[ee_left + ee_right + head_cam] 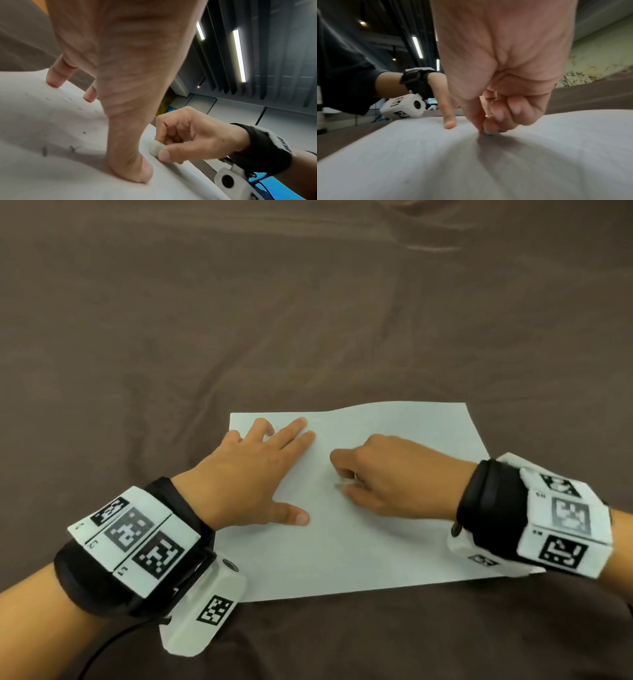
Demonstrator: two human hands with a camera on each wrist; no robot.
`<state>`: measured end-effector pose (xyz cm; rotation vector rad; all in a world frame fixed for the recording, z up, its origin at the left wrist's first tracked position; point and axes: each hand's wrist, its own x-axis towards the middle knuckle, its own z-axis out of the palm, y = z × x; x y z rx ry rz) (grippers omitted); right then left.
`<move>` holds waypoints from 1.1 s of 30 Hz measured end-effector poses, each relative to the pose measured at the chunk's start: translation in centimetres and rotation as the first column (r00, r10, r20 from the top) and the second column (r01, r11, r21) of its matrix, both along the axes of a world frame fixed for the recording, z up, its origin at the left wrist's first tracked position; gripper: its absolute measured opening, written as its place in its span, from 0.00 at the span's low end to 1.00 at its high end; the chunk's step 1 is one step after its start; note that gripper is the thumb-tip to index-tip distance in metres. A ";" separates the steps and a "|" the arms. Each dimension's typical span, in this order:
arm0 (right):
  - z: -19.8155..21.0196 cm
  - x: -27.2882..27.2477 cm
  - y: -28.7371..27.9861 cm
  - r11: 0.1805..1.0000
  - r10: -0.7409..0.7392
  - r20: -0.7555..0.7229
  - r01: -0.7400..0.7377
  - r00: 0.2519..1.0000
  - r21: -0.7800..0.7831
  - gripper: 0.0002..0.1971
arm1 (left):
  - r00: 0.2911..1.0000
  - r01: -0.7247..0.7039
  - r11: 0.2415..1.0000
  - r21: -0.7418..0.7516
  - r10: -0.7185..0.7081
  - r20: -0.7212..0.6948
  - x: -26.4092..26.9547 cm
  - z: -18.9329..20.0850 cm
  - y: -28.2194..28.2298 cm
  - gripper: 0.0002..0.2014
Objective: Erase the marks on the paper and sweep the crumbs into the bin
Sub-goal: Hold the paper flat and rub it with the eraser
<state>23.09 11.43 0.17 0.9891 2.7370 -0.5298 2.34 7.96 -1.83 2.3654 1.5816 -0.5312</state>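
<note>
A white sheet of paper (376,542) lies on the brown cloth in front of me. My left hand (260,470) lies flat on its left part, fingers spread and straight, pressing it down. My right hand (380,474) sits at the sheet's middle and pinches a small pale eraser (155,148) between thumb and fingers, its end touching the paper. Small dark crumbs (75,148) are scattered over the paper (51,135) near my left hand (120,94). In the right wrist view the eraser (488,132) tip shows under my curled fingers. No bin is in view.
Wrinkled brown cloth (308,320) covers the whole surface around the paper. A black cable (102,652) runs off from my left wrist camera at the lower left.
</note>
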 end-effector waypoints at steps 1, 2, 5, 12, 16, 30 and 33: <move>-0.1 0.0 -0.6 1.000 0.025 0.000 -0.025 1.000 -0.003 0.10 | 1.000 0.002 1.000 0.000 -0.002 0.000 0.0 0.0 0.0 0.54; -0.2 0.0 -1.5 0.997 0.065 0.002 -0.065 0.998 -0.027 0.10 | 1.000 0.006 1.000 -0.002 -0.006 -0.002 0.0 0.0 0.0 0.54; 0.0 0.1 -3.2 0.988 0.115 -0.005 -0.115 0.993 -0.101 0.09 | 1.000 0.013 1.000 -0.006 -0.013 0.000 -0.1 0.0 0.1 0.55; -0.1 3.7 -2.7 0.985 -0.098 0.039 0.092 0.994 0.143 0.08 | 1.000 0.023 1.000 -0.004 -0.023 0.000 -0.4 0.1 -0.3 0.53; -0.4 5.0 -3.6 0.969 -0.109 0.073 0.089 0.991 0.230 0.12 | 0.996 0.087 0.995 0.054 -0.087 0.003 -0.2 0.5 -1.7 0.44; -0.4 4.7 -3.7 0.966 -0.015 0.152 -0.025 0.988 0.257 0.13 | 0.951 0.283 0.948 0.146 -0.297 0.086 -4.0 -2.7 -5.6 0.34; -0.2 4.5 -3.7 0.957 -0.007 0.172 -0.043 0.985 0.287 0.13 | 0.970 0.241 0.954 0.179 -0.239 -0.034 -4.0 -1.6 -5.4 0.36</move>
